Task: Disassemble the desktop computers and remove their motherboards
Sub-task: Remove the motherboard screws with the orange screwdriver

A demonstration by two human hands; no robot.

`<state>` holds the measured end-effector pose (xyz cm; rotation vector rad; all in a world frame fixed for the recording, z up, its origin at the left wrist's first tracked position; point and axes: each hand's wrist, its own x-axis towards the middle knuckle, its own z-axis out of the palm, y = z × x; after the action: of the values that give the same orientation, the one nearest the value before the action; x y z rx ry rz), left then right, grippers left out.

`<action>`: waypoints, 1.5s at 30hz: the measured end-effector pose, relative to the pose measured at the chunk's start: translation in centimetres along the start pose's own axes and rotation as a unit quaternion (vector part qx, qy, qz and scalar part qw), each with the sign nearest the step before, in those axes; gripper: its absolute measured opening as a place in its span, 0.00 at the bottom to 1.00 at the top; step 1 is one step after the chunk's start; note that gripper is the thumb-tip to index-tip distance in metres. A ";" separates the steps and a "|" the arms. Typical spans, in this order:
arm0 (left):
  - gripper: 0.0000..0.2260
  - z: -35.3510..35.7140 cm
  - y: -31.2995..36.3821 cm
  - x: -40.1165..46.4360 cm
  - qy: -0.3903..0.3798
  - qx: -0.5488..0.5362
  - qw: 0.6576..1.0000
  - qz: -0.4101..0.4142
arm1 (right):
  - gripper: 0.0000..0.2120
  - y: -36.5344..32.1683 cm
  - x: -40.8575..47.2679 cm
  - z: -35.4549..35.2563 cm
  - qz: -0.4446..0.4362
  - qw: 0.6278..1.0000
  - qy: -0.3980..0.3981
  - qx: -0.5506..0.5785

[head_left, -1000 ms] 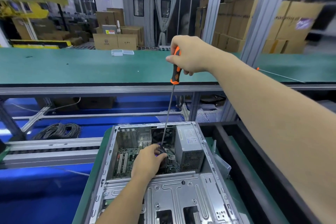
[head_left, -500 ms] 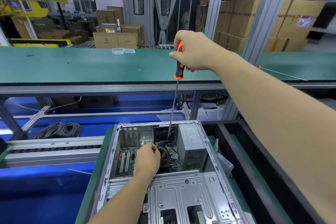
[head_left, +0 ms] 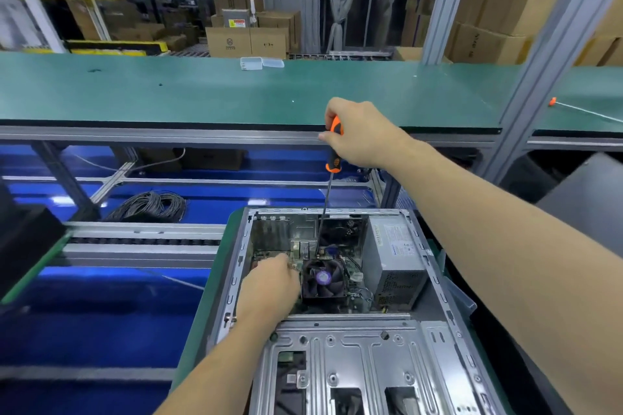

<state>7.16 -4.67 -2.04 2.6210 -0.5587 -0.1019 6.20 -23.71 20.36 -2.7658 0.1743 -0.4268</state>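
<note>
Desktop computer: open grey metal desktop computer case [head_left: 435, 283] lies on its side on my green-edged tray, low centre.
Motherboard: green motherboard [head_left: 269, 251] inside, dark cooler fan [head_left: 324, 278] with purple hub sticker, print unreadable.
Right hand [head_left: 362, 138]: I grip the long orange-and-black screwdriver [head_left: 332, 158]; tip down beside the fan.
Left hand [head_left: 269, 286]: on the board left of the fan; fingers hidden, grasp I cannot tell.
Labels: silver power supply box [head_left: 392, 256] sticker illegible.

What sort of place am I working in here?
Likely a factory or warehouse teardown line: a long green-topped workbench, stacked brown cardboard boxes, and an opened grey metal desktop computer case on a conveyor-style station.
</note>
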 end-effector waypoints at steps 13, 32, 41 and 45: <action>0.10 0.5 0.0 0.0 0.008 0.040 0.999 -0.015 | 0.09 1.0 1.6 3.5 -0.020 0.999 -0.032 -0.023; 0.11 0.1 0.2 0.0 -0.026 0.048 0.998 -0.032 | 0.09 -3.6 3.4 6.5 -0.082 0.996 -0.014 0.009; 0.11 -0.2 0.4 0.0 -0.050 0.053 0.997 -0.035 | 0.09 -3.2 4.2 7.2 -0.071 0.997 -0.015 0.004; 0.12 -0.3 0.5 0.0 -0.050 0.054 0.997 -0.034 | 0.09 -3.7 4.4 7.2 -0.076 0.997 -0.017 -0.002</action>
<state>7.02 -4.93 -1.61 2.7530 -0.5239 -0.2324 12.83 -18.81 16.37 -2.7989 -0.0451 -0.4188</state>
